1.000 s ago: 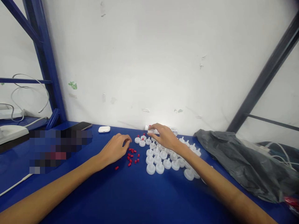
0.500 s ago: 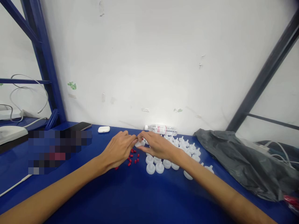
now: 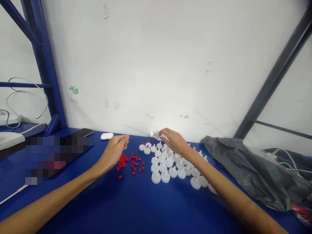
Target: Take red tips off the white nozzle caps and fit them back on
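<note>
Left arm is stretched forward over the blue tabletop (image 3: 136, 208), wrist bent up a bit, and the left hand (image 3: 113, 152) is held with its fingers curled in and the thumb drawn up against them. Whether anything is pinched in there can't be told, tips are too bunched up. Right arm is reached in diagonally, and the right hand (image 3: 174, 141) is held palm-down over the back of the white stemmed discs (image 3: 181, 174), fingers bent, a gap left between thumb and index tip, nothing seen gripped.

Half a second ago both hands were brought together at a white disc; now they're pulled well apart. A bunch of small red caps (image 3: 123, 159) is uncovered that was mostly hidden then, and the clear bottle (image 3: 156, 134) is partly blocked by the right hand again.

As for where stuff sits: the red caps are scattered just to the right of the left hand and on the near side of its fingers. The white discs are spread below and around the right hand, some covered by its forearm. Three red-topped discs (image 3: 147, 150) are parked at the far left end, between the two hands.
</note>
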Demonstrator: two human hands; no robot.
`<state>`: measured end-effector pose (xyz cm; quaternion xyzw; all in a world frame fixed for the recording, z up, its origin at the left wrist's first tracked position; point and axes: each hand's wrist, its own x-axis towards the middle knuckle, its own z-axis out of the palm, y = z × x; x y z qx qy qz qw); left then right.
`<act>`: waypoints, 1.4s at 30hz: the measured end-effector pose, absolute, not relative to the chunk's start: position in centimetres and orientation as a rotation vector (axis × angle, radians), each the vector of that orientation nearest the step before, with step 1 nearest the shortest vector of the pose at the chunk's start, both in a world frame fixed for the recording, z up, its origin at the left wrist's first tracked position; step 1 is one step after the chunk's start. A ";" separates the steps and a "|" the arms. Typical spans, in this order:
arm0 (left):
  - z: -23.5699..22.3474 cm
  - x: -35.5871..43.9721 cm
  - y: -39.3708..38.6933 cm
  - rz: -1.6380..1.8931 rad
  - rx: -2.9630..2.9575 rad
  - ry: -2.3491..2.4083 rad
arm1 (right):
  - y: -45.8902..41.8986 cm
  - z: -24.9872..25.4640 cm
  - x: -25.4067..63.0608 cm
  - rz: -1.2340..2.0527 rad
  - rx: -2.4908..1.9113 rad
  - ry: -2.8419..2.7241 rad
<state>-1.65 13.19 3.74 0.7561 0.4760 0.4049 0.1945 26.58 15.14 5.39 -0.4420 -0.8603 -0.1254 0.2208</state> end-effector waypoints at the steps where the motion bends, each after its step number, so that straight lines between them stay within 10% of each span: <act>1: 3.7 -1.8 13.3 1.139 2.135 1.372 | 15.5 5.2 27.1 -0.325 -1.236 -2.360; 42: -0.2 -2.1 15.3 0.770 2.497 1.338 | 13.7 3.9 24.0 0.025 -0.997 -2.685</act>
